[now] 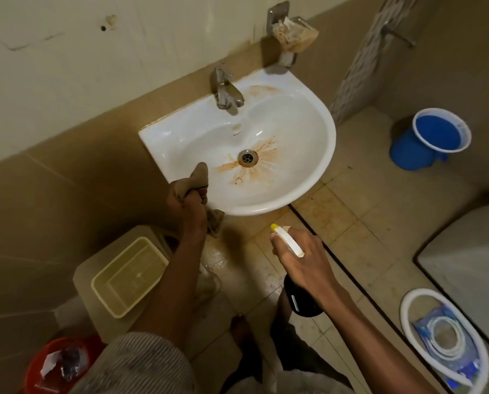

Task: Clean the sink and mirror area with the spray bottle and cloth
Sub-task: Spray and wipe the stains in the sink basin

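The left hand (185, 206) grips one bunched cloth (199, 180) at the near rim of the sink (308, 155), apparently ready for wiping. The right hand (303, 257) wraps one spray bottle (287, 241), nozzle toward the basin's orange stains (254, 169). One tap (227, 89), two buckets: blue (427, 137), red (58, 365).

Quick count here — one white sink (308, 155) with one tap (227, 91), one cloth (193, 183), one spray bottle (290, 245). Two hands — left hand (187, 207), right hand (305, 258). Buckets: one blue bucket (408, 155), one red bucket (36, 373), one white bucket (408, 305). One beige basket (107, 297), one wall soap holder (290, 34).
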